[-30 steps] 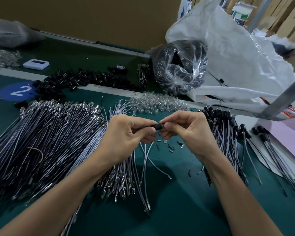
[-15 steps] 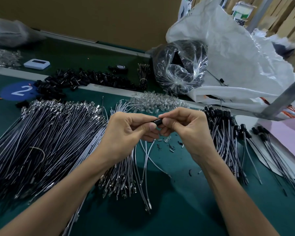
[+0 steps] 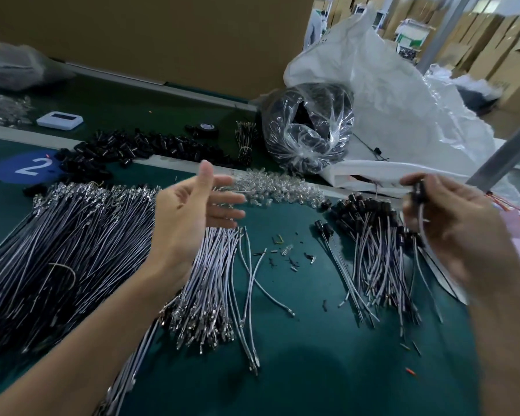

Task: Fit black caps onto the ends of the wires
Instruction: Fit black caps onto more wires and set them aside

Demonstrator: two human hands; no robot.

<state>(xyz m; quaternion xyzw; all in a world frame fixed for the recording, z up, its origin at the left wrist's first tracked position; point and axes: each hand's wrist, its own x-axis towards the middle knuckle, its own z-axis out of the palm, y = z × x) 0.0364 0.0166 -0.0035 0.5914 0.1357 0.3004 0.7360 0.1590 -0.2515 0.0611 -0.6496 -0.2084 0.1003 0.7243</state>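
Note:
My right hand (image 3: pixel 451 223) pinches a wire with a black cap (image 3: pixel 418 190) on its end, raised at the right above the pile of capped wires (image 3: pixel 373 244). My left hand (image 3: pixel 192 211) hovers open and empty, fingers straight, over the heap of uncapped grey wires (image 3: pixel 72 244). A smaller bunch of wires (image 3: pixel 213 283) lies just below that hand. Loose black caps (image 3: pixel 138 148) are strewn along the rail at the back left.
Clear small parts (image 3: pixel 276 187) lie heaped behind the hands. A clear bag of black parts (image 3: pixel 306 130) and a large white sack (image 3: pixel 403 94) stand at the back right. Small scraps (image 3: pixel 285 253) dot the green mat (image 3: pixel 312 370). A white device (image 3: pixel 60 119) sits far left.
The hands were together at the centre on one cap and wire. They have parted: the right hand carried the capped wire off to the right, the left let go and opened.

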